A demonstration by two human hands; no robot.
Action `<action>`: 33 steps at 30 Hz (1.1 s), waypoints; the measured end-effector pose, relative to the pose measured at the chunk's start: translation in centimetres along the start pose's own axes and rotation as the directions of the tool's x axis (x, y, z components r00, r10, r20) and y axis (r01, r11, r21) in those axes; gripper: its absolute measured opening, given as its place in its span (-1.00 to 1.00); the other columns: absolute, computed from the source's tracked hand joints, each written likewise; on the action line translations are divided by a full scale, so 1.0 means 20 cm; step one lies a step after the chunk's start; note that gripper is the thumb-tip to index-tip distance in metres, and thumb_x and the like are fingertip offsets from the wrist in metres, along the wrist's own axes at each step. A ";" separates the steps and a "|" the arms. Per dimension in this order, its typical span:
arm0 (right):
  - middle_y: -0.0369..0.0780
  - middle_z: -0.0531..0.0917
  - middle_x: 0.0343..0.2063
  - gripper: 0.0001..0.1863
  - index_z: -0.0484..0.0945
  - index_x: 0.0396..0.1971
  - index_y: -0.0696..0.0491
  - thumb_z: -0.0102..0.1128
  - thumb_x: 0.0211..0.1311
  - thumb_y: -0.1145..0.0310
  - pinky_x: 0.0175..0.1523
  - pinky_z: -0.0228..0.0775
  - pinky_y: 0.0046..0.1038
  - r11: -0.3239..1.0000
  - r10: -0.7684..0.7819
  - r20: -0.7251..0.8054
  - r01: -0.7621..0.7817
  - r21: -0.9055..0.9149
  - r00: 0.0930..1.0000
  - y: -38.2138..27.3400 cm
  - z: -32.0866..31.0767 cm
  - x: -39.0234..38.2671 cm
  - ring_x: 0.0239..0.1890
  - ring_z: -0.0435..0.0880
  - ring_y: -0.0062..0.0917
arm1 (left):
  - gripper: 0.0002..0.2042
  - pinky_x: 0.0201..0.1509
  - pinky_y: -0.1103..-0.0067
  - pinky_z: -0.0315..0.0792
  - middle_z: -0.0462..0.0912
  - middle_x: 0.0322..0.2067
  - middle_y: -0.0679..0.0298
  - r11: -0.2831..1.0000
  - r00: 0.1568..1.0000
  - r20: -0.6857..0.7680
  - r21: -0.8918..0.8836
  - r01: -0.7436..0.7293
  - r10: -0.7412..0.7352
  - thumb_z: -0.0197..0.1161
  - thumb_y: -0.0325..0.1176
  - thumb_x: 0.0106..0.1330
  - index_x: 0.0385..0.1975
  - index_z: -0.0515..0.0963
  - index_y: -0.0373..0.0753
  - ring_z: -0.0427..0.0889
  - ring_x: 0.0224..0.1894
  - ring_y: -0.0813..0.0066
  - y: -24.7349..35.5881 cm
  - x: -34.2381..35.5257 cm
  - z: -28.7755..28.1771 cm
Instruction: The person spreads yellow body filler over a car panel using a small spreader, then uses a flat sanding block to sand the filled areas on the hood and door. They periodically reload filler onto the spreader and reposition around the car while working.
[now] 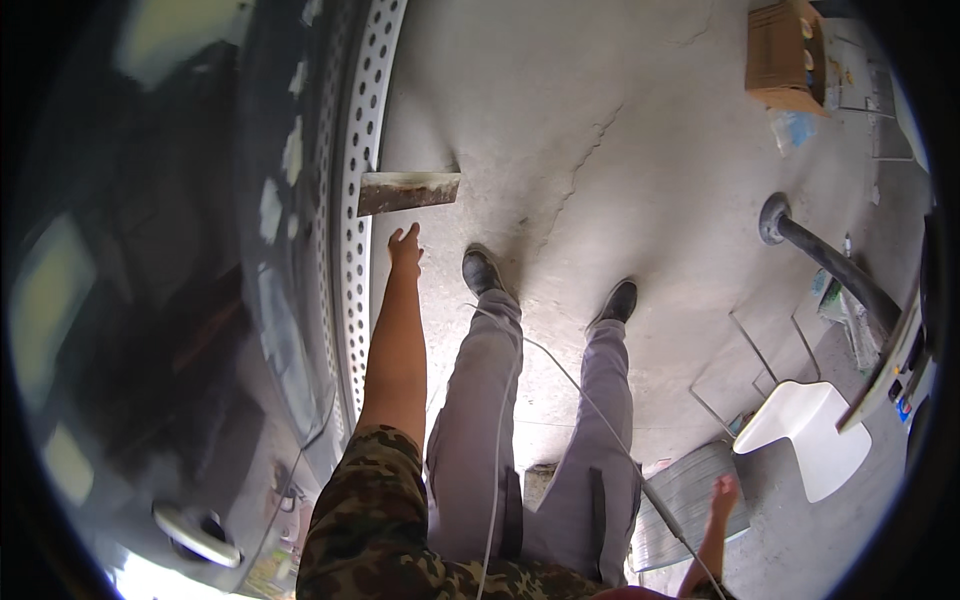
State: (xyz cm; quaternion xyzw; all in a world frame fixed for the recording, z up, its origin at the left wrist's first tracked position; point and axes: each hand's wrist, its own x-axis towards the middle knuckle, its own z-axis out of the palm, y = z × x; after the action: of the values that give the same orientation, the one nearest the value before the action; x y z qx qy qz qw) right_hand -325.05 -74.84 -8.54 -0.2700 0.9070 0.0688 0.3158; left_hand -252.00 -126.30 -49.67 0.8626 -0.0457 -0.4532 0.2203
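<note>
My left hand (405, 250) is stretched forward, fingers apart and holding nothing, just short of a stained rectangular metal plate (408, 192) that juts from beside a long perforated metal strip (360, 120). The strip runs along a dark vehicle body (170, 300) with pale patches and a door handle. My right hand (722, 495) is low at the right, empty, with loosely parted fingers. A thin pale cable (570, 382) crosses in front of my legs, with a dark slender fitting (662, 508) near my right hand.
The cracked concrete floor (550, 120) holds a cardboard box (775, 60) at the back right. At the right are a dark metal post on a round base (840, 262), a white chair (800, 430) and a corrugated sheet (690, 480). My booted feet (480, 268) stand beside the vehicle.
</note>
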 end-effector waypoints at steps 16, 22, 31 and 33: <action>-0.13 0.67 -0.08 -0.72 0.58 0.00 0.11 0.19 0.31 0.42 -0.02 0.53 -0.33 0.793 -0.406 -0.017 0.361 0.491 0.914 -2.11 0.29 -0.02 -0.03 0.66 -0.36 | -0.72 -0.28 0.23 0.50 0.62 -0.53 -0.13 0.526 0.464 0.769 0.198 -0.827 0.439 0.18 -0.24 0.40 -0.38 0.58 -0.37 0.67 -0.40 -0.01 0.59 -1.41 0.34; -0.14 0.56 0.12 -0.43 0.48 0.18 0.02 0.32 0.10 0.48 0.37 0.18 0.07 0.064 -0.973 -0.229 0.972 -0.224 0.011 -2.73 -0.46 -0.12 0.23 0.47 -0.16 | -0.82 -0.27 0.17 0.54 0.71 -0.37 0.04 -0.092 0.013 0.939 0.047 -0.995 0.344 0.20 -0.28 0.30 -0.26 0.60 -0.24 0.71 -0.32 -0.02 0.91 -2.48 0.35; -0.13 0.63 -0.31 -0.65 0.54 -0.12 0.06 0.39 0.09 0.33 -0.09 0.45 -0.13 0.229 -0.967 0.133 0.969 0.089 0.216 -2.51 -0.44 0.10 -0.23 0.62 -0.11 | -0.80 -0.21 0.27 0.56 0.73 -0.34 0.12 -0.570 0.099 0.990 0.139 -0.810 0.101 0.23 -0.20 0.27 -0.22 0.68 -0.09 0.73 -0.22 0.07 1.02 -2.95 -0.02; -0.06 0.59 -0.40 -0.76 0.48 -0.32 0.11 0.34 0.15 0.33 -0.26 0.38 -0.13 0.167 -0.986 0.032 0.940 0.297 0.165 -2.52 -0.31 0.06 -0.32 0.59 -0.03 | -0.79 -0.24 0.27 0.55 0.74 -0.38 0.19 -0.512 0.236 0.967 0.251 -0.821 0.096 0.26 -0.15 0.25 -0.25 0.70 -0.08 0.74 -0.26 0.09 1.10 -2.94 -0.22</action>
State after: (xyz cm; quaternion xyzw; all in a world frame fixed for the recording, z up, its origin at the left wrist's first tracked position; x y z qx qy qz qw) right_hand -302.26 -119.65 -2.09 -0.7413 0.4865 -0.2142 0.4098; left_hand -280.22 -128.35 6.47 0.3550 -0.8610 -0.2679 -0.2468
